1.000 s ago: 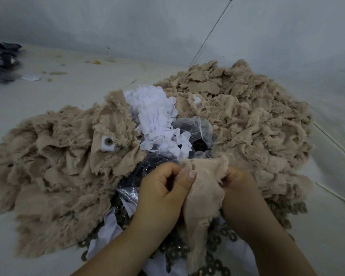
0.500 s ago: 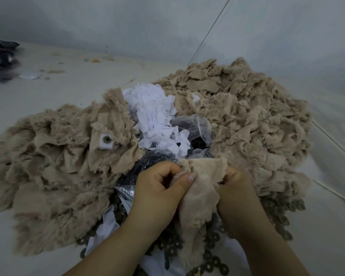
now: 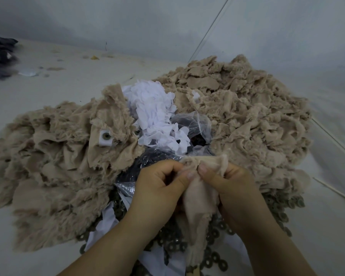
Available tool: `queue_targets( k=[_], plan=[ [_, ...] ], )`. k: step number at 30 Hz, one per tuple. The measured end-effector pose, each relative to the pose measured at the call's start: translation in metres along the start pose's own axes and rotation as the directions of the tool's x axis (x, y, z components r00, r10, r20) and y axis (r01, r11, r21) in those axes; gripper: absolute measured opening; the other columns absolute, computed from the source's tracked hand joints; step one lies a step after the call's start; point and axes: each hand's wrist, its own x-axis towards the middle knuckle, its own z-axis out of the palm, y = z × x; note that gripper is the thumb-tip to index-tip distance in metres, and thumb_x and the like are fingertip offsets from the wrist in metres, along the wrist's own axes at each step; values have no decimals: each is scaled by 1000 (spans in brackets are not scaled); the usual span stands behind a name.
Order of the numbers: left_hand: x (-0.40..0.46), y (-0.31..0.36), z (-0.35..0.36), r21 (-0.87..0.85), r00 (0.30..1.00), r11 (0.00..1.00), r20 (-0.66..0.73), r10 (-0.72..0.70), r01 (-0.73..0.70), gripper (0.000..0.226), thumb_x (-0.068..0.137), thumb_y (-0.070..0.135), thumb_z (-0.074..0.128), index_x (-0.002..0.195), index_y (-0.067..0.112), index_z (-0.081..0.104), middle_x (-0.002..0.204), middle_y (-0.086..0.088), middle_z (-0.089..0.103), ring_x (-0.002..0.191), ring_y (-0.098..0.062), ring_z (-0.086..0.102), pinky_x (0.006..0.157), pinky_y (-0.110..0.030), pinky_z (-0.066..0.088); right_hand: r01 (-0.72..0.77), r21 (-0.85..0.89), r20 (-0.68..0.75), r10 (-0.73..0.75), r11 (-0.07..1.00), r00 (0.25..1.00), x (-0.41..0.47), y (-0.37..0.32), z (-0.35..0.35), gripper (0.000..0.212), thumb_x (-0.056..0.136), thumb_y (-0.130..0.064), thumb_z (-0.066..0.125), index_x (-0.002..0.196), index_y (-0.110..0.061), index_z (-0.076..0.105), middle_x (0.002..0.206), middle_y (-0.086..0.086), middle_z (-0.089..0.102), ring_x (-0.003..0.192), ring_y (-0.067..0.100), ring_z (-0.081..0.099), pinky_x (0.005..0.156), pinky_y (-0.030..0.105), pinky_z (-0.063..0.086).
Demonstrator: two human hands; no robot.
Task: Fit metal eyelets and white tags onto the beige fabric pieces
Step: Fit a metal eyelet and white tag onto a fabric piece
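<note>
Dark cloth [image 3: 0, 54] runs off the left edge, blurred; eyelets [image 3: 213, 253] vanish under the hands [image 3: 197, 188] and bottom edge.

Left grip [image 3: 159, 184] and right grip [image 3: 227, 184] curled, thumbs together.

Two fabric heaps lie on the floor [image 3: 48, 90], one left [image 3: 54, 172], one right [image 3: 247, 116]. Between them sit tags [image 3: 153, 116], a plastic bag [image 3: 195, 124] just right. Eyelets [image 3: 213, 257] lie nearest, under both hands' held piece [image 3: 199, 200].
</note>
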Motion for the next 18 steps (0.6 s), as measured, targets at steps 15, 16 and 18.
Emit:
queue_targets(
  k=[15, 16, 18],
  plan=[
    [-2, 17, 8, 459, 912, 831, -97, 398, -313, 27, 78, -8, 72, 83, 16, 61, 91, 0, 53, 79, -8, 52, 68, -14, 43, 35, -62, -120, -42, 997, 992, -3, -3, 8, 10, 88, -7, 69, 87, -12, 78, 89, 17, 76, 85, 35, 74, 73, 44, 62],
    [-2, 17, 8, 522, 873, 753, -33, 487, -400, 26, 77, -11, 72, 85, 13, 67, 97, 0, 55, 87, -6, 52, 76, -13, 42, 33, -45, -112, -38, 998, 993, -3, -3, 8, 9, 88, -7, 70, 89, -12, 77, 90, 18, 76, 87, 36, 74, 75, 46, 62],
    [-1, 14, 9, 597, 792, 602, 97, 603, -531, 23, 77, -12, 71, 88, 7, 76, 102, -4, 65, 96, -13, 55, 86, -16, 42, 16, 4, -94, -16, 1000, 995, -3, -4, 8, 9, 86, -5, 71, 92, -8, 76, 94, 22, 75, 91, 38, 73, 79, 47, 60]
  ],
)
